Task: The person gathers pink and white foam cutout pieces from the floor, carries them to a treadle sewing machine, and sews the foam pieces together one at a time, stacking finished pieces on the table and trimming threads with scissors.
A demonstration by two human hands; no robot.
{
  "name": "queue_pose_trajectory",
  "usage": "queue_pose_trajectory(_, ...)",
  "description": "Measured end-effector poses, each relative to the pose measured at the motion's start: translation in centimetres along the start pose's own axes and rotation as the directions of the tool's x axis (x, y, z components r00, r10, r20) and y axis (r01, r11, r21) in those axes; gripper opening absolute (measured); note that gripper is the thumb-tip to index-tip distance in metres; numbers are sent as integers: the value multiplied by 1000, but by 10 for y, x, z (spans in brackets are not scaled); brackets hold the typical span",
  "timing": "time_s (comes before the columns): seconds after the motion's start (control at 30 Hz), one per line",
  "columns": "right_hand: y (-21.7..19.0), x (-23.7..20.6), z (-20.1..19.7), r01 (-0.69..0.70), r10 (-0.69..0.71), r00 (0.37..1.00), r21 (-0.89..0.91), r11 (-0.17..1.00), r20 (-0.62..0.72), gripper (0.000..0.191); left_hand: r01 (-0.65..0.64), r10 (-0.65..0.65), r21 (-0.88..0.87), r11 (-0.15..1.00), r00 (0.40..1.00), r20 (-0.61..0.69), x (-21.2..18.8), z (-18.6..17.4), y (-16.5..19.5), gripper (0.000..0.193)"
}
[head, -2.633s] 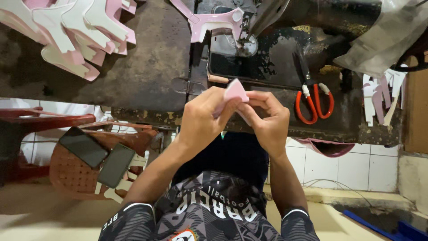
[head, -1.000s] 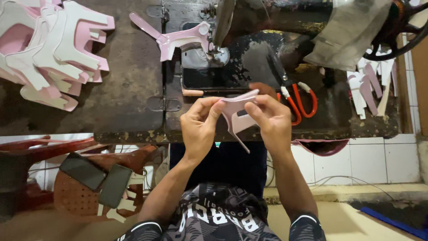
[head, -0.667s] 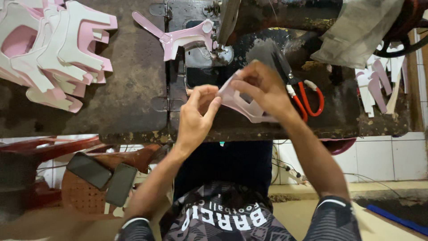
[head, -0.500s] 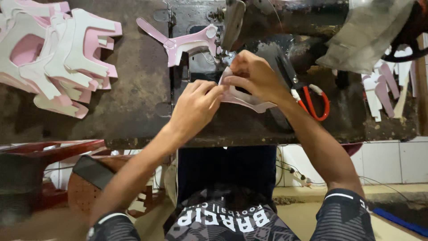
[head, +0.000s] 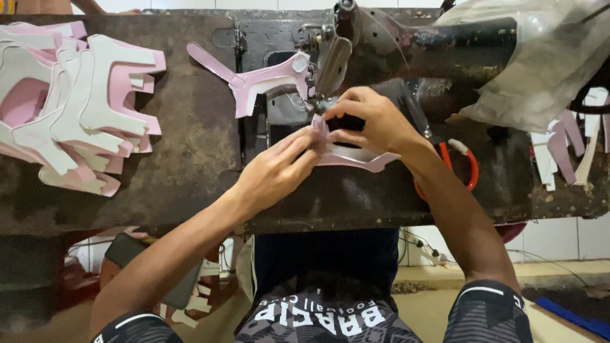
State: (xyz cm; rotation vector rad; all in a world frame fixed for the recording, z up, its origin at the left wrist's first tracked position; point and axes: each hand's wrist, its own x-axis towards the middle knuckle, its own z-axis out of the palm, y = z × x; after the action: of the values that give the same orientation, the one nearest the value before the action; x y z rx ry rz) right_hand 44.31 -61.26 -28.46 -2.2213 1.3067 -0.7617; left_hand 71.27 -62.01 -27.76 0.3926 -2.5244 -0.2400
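A dark, worn bench with an old sewing machine is seen from above. A pink and white cut piece, flat and branched in shape, is held at the machine's needle area, just below the presser foot. The left hand pinches the piece's near end between thumb and fingertips; the right hand pinches and presses its upper edge, fingers closed on it right beside the foot. Whether the needle is already in the material cannot be told.

As for progress, the piece appears to be only now positioned for stitching. A second pink piece lies behind the foot, apparently already through the machine. A large stack of pink and white pieces sits at the bench's left end, and a few more lie at the right, so much seems left to be handled. Red-handled scissors lie partly hidden behind the right forearm.

Compared with the frames from moments before, the piece was then held up in both hands near the bench's front edge; it has since been carried forward and laid down at the foot, with both arms stretched further out.
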Motion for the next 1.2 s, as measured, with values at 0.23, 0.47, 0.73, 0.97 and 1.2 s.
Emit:
queue_pose_trajectory(0.23,-2,1,-2,15,-15,1000,13,1000,-13,38,-5,5,51,999,1000,4,4,3,1,34)
queue_pose_trajectory(0.47,48,0,0,-244,253,964,107,964,-77,22,44,-44,7,999,999,0,9,-3,-11,32)
queue_pose_trajectory(0.73,54,31,-5,190,-65,900,254,948,-431,41,110,-116,-72,991,990,-80,13,3,-13,24)
queue_pose_trajectory(0.97,33,43,-8,265,115,946,929,259,-302,45,165,-172,-94,982,982,-74,15,6,-16,21)
queue_pose_trajectory(1.2,68,22,1,-11,-134,928,-385,923,-347,47,151,-160,-128,980,985,-59,17,5,-20,18)
